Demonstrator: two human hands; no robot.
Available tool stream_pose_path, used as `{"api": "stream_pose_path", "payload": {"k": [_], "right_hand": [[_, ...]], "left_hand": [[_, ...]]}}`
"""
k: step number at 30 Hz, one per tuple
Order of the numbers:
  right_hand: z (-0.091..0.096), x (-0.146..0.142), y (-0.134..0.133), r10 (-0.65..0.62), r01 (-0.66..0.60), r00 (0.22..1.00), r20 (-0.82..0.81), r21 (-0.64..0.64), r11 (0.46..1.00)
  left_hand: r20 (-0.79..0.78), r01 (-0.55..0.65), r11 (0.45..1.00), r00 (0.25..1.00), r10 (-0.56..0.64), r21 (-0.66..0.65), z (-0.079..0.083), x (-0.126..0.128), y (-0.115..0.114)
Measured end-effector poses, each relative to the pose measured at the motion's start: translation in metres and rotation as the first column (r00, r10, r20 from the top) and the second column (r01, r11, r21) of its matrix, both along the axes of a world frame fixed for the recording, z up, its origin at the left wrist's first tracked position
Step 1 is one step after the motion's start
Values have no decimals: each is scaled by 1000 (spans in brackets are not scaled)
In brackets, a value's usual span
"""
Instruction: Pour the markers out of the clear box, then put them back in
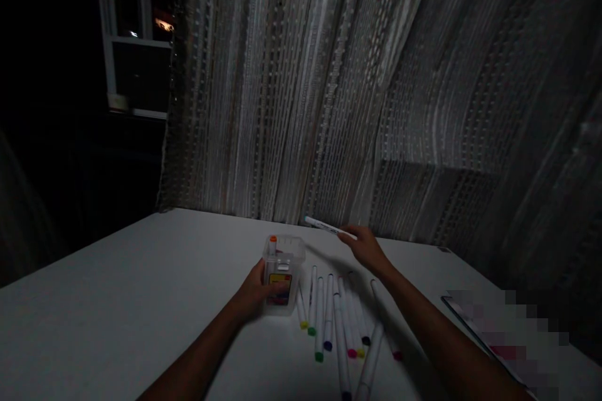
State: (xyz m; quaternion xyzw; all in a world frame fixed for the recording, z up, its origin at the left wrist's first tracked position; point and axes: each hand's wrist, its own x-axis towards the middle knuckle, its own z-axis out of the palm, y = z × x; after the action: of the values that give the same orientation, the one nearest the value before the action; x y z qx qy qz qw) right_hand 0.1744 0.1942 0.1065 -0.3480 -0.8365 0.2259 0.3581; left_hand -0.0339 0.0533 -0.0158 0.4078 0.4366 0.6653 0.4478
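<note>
"Inventory check: left hand [256,293], contents?"

"Fingers [277,288] closed around the lower side of a clear plastic box [289,257], upright on the white table [117,276]. One orange-capped marker [273,244] stands inside."

"Right hand [367,247]?"

"Fingertips pinched on a white marker [329,229], held level near the table's far edge, beyond and right of the box."

"Remainder?"

"Loose colour-capped markers [332,319], just right of the box, below the right hand. Pixelated object [493,338], right. Curtain [305,88] behind."
</note>
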Motion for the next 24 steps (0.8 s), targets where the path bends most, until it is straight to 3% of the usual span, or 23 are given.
{"api": "stream_pose_path", "payload": {"k": [4, 6, 11, 14, 18, 24], "right_hand": [[36, 11, -23, 43, -85, 961, -274, -145, 986], [55, 12, -37, 87, -151, 932, -351, -158, 976], [83, -7, -65, 225, -246, 937, -268, -48, 968], [77, -32, -74, 278, -282, 957, -87, -30, 959], [57, -69, -83, 285, -288, 940, 189, -10, 958], [43, -93, -97, 192, -319, 826, 530, 160, 934]], "left_hand": [[11, -4, 1000, 1000, 4, -5, 1, 2, -1], [11, 1, 1000, 1000, -1, 24, 3, 4, -2], [12, 7, 1000, 1000, -7, -1, 7, 7, -5], [9, 5, 1000, 1000, -5, 6, 5, 6, -4], [-2, -1, 1000, 1000, 1, 29, 1, 4, -1], [-7, -18, 999, 1000, 18, 50, 2, 4, -1]]}}
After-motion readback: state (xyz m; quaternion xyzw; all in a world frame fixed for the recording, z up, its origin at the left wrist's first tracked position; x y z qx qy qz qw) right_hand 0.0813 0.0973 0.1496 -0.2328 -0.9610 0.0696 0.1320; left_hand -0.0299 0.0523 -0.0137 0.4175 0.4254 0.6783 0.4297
